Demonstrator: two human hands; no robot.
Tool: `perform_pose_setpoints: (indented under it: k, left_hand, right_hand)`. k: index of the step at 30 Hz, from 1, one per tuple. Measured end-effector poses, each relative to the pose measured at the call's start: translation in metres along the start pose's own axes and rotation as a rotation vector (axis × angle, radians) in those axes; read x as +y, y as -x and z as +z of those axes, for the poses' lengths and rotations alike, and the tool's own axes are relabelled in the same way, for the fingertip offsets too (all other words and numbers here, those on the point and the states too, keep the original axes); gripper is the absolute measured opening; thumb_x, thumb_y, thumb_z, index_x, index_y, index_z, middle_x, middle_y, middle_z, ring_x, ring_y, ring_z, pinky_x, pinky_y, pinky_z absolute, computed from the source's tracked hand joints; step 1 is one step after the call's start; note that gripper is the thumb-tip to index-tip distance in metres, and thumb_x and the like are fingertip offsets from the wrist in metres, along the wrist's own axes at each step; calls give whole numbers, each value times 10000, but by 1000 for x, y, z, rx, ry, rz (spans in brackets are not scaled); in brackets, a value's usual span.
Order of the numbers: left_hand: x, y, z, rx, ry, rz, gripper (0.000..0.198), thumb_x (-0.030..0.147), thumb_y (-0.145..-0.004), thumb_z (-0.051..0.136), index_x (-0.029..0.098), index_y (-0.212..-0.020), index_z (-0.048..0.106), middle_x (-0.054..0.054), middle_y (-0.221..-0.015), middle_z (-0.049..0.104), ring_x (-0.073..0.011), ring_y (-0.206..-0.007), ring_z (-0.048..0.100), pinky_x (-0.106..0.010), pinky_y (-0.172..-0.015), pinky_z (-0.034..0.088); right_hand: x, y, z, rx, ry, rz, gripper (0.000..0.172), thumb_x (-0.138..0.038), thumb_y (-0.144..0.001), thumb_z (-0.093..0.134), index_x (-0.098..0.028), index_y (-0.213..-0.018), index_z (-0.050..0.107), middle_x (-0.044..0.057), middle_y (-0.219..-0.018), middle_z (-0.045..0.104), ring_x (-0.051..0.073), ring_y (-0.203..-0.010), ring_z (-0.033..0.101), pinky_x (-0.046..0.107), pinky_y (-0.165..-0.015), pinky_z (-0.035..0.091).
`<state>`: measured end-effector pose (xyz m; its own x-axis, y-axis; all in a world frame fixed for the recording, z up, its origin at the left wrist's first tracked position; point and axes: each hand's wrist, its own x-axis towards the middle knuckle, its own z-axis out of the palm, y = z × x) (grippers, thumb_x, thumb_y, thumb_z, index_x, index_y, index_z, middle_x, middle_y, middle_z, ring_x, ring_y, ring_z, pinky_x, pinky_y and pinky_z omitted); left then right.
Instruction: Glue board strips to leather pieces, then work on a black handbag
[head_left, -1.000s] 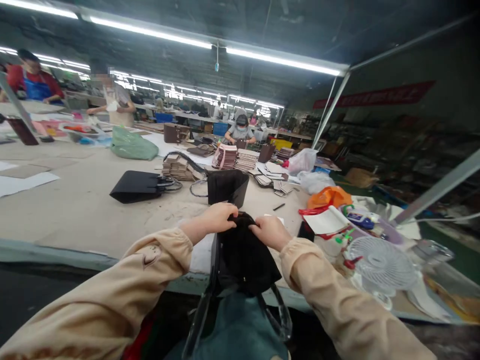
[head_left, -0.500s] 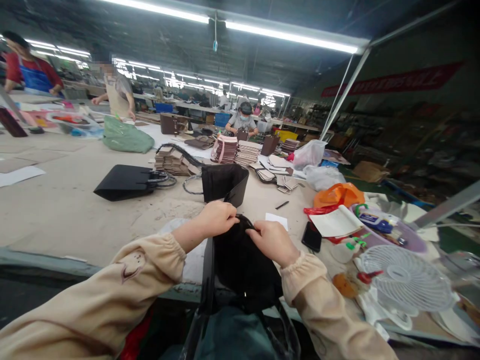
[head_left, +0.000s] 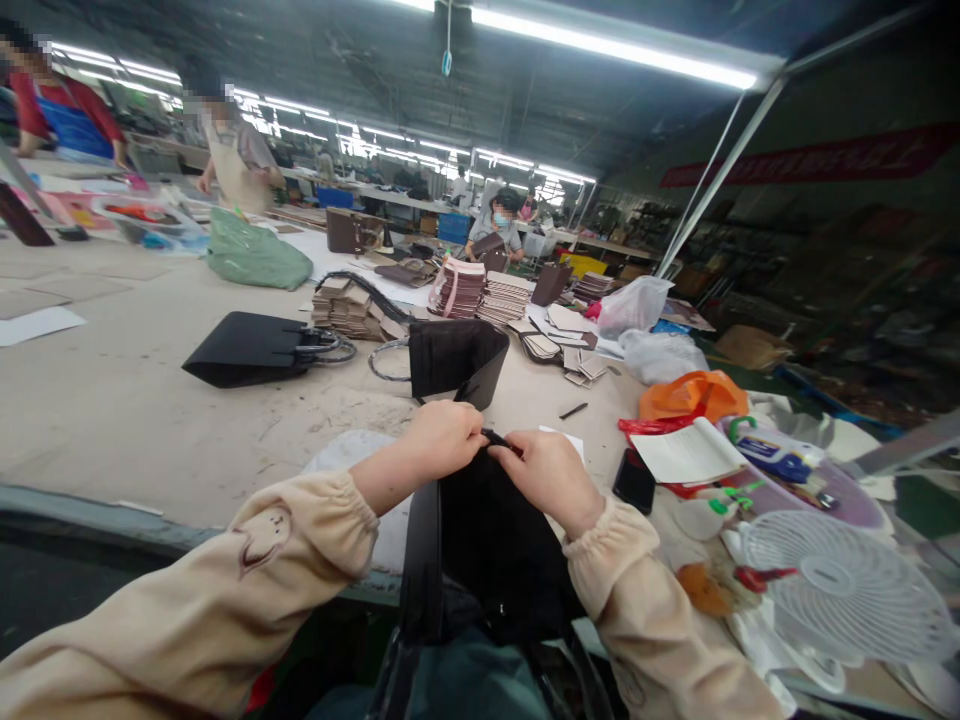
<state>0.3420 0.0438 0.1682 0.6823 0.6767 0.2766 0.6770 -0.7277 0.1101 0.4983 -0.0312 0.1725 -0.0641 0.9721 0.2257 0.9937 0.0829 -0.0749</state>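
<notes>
A black handbag (head_left: 499, 540) leans between my body and the table edge, its mouth open and its handles hanging toward my lap. My left hand (head_left: 448, 437) pinches the bag's far rim. Close beside it, my right hand (head_left: 546, 470) grips the same rim, thumb on the inner side. Just beyond my hands another black bag (head_left: 457, 360) stands open on the table. To its left a third black bag (head_left: 244, 350) lies on its side with wrapped handles. My fingertips on the rim are partly hidden.
Stacks of brown pieces (head_left: 352, 308) sit behind the bags. At right are a phone (head_left: 634, 480), a notepad (head_left: 686, 450), a purple basin (head_left: 862, 500) and a white fan (head_left: 832, 580). A green plastic bag (head_left: 255, 250) lies far left. Several people work beyond.
My hands have moved slightly right along with the bag's rim, and they are still gripping it. The rim between them looks pulled straighter. The camera view has shifted and tilted a little.
</notes>
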Motion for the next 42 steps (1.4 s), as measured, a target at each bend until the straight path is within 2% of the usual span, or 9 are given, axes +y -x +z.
perform_pose_setpoints:
  k: [12, 20, 23, 26, 29, 32, 34, 38, 42]
  left_hand:
    - [1, -1, 1, -17, 19, -48, 216, 314, -795, 514, 169, -733, 662, -68, -811, 670, -213, -752, 614, -304, -656, 434]
    - [1, -2, 3, -7, 35, -121, 206, 317, -770, 518, 179, -691, 649, -56, -761, 662, -194, -696, 602, -287, -613, 416]
    - [-3, 0, 4, 6, 103, -89, 175, 314, -749, 550, 186, -661, 633, -38, -719, 654, -195, -690, 601, -288, -622, 422]
    - [-10, 7, 0, 30, 255, -3, 129, 318, -719, 610, 193, -745, 631, -27, -794, 668, -204, -764, 613, -305, -702, 451]
    - [-16, 17, -5, 47, 484, 45, 321, 255, -670, 665, 199, -977, 593, -40, -1025, 653, -215, -945, 607, -321, -846, 458]
    - [-23, 27, -9, 18, 619, -6, 671, 165, -601, 683, 202, -1227, 443, -82, -1245, 547, -239, -1135, 529, -348, -966, 419]
    - [-27, 33, -10, -18, 634, -58, 740, 112, -607, 632, 195, -1289, 358, -103, -1286, 504, -233, -1155, 516, -358, -980, 415]
    - [-31, 40, -12, -27, 520, -66, 599, 32, -641, 480, 196, -1212, 406, -92, -1212, 535, -199, -1120, 533, -361, -968, 427]
    - [-25, 39, -16, 5, 265, -21, 394, 38, -664, 499, 194, -1019, 571, -111, -1326, 448, -245, -1273, 394, -414, -1035, 358]
  right_hand:
    - [1, -8, 2, -2, -47, 14, 337, -433, -869, 473, -231, -667, 653, -4, -644, 657, 127, -583, 552, 254, -539, 299]
    - [-1, -13, 4, -28, -12, 19, 311, -401, -862, 484, -223, -661, 641, 7, -685, 672, 136, -644, 573, 257, -553, 292]
    - [-2, -14, 3, -50, 28, 25, 305, -392, -867, 472, -226, -682, 648, 16, -707, 678, 147, -675, 589, 263, -563, 298]
    - [-1, -14, 4, -54, 56, 37, 306, -383, -873, 458, -223, -693, 648, 25, -726, 681, 156, -699, 602, 267, -567, 307]
    - [-1, -14, 4, -45, 74, 47, 291, -369, -869, 459, -217, -709, 650, 33, -754, 688, 165, -715, 612, 270, -574, 317]
    - [-3, -13, 2, -43, 79, 62, 281, -359, -866, 459, -215, -726, 655, 39, -771, 692, 177, -733, 623, 276, -585, 333]
    - [-4, -12, 0, -47, 73, 64, 281, -359, -866, 457, -214, -741, 662, 44, -789, 694, 184, -755, 627, 277, -602, 350]
    - [-8, -12, 0, -65, 49, 66, 271, -346, -869, 450, -214, -792, 674, 51, -846, 697, 188, -789, 629, 277, -635, 379]
    - [-8, -11, 0, -62, 26, 68, 267, -332, -869, 438, -214, -811, 670, 53, -868, 696, 194, -816, 628, 281, -662, 393]
